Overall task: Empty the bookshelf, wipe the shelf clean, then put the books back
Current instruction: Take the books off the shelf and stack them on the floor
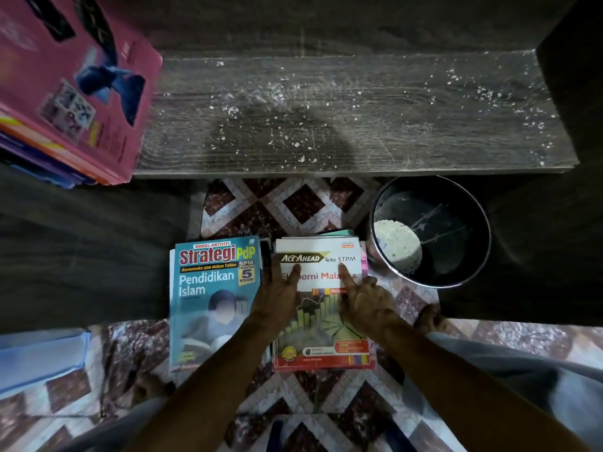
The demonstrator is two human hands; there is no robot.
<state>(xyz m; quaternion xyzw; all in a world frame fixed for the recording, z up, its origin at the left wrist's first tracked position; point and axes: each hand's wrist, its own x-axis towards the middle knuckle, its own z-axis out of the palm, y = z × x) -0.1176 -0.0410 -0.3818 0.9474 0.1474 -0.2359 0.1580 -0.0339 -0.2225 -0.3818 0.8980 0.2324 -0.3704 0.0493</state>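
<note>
Left hand [277, 298] and right hand [365, 301] obscure book [321, 324] title.

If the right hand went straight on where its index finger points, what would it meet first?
The right hand rests on the white book; past its far edge lies tiled floor, then probably the dusty shelf's front edge. The bucket sits off to the right.
</note>
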